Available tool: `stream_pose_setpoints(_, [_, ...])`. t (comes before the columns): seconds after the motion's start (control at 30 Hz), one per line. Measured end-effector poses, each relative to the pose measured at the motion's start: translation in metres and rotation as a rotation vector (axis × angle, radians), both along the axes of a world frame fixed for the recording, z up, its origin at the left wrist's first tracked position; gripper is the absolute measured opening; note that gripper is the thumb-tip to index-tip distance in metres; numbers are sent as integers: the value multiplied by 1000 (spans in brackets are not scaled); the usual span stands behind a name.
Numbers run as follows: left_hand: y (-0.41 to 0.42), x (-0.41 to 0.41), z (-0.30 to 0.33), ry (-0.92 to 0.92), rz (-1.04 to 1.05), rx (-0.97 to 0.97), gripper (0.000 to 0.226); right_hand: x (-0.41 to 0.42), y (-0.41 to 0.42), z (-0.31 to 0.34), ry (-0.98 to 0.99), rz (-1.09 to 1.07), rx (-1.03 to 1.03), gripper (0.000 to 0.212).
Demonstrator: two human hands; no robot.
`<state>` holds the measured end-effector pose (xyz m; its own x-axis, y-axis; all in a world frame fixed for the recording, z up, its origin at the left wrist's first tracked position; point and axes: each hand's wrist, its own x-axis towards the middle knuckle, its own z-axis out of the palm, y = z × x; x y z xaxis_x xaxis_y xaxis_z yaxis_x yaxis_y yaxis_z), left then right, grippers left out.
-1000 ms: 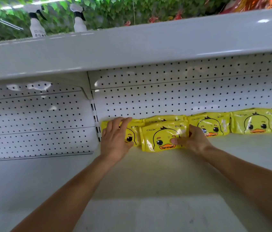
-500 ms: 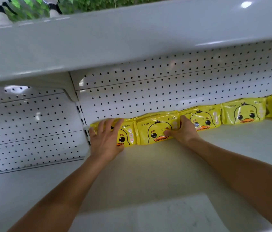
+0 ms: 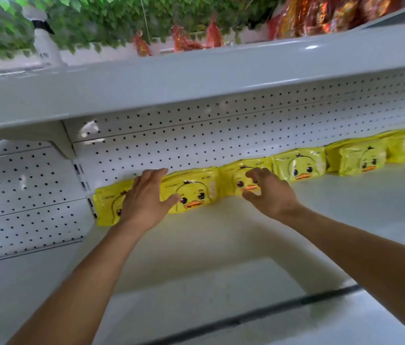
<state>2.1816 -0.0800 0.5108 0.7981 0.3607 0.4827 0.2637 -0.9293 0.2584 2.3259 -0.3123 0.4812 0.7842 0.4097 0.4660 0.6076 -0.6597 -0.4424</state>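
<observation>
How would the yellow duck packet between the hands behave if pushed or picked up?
The duck packet looks like a soft, glossy film pouch, so it would probably flex and feel slippery. Standing on edge against the perforated back panel, it seems apt to tip forward if nudged. It likely slides easily on the smooth shelf.

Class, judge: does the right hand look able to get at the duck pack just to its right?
Probably yes: the right hand hovers close beside that duck pack, only bare shelf in front, nothing blocking.
</observation>
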Motion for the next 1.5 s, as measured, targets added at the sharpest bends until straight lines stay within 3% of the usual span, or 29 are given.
stream_pose_setpoints(0.13, [-86,10,-4,-41,-130,-55,68,-13,-99,6,-139,-55,-200,52])
stream_pose_setpoints(0.5, [-388,57,-28,-5,-505,47,52,-51,-411,-6,-188,-342,-315,54])
stream_pose_setpoints(0.67, [-526,75,-60,10,-730,-14,45,-70,-539,-29,-80,-522,-367,49])
stream_pose_setpoints(0.93, [-697,114,-146,367,-983,-82,43,-87,-703,-103,274,-775,-318,30])
stream_pose_setpoints(1.23, [-815,197,-264,755,-944,-178,43,-39,-821,-226,592,-832,-352,28])
stream_pose_setpoints(1.4, [-861,263,-347,938,-783,-396,52,29,-871,-289,718,-779,-420,27])
stream_pose_setpoints(1.5, [-881,297,-396,990,-671,-385,56,71,-890,-328,741,-727,-490,29])
